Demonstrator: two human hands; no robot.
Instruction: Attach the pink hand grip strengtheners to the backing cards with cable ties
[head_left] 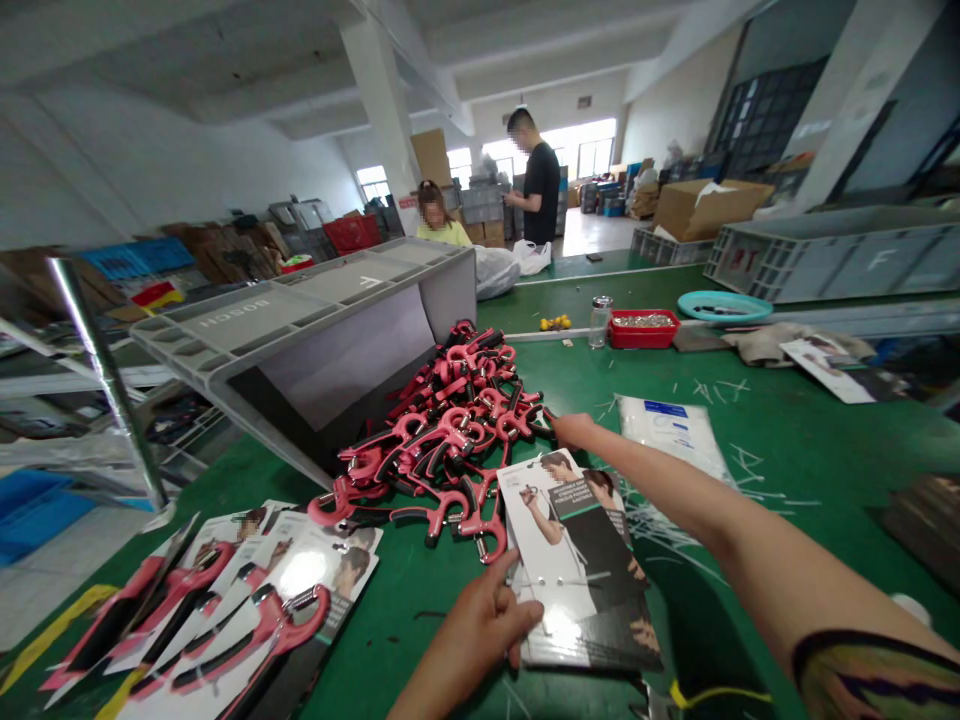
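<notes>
Your left hand [469, 630] rests with fingers [510, 612] slightly spread against a printed card [577, 560]. Your right hand [570, 430] reaches over it, fingers together at a pile of red hand grippers [442, 430], pinch unclear; open green table [780, 480] lies rightward.

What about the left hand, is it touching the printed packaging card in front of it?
Touching: the head view shows the left hand with its fingers pressed over the edge of the printed packaging card.
</notes>
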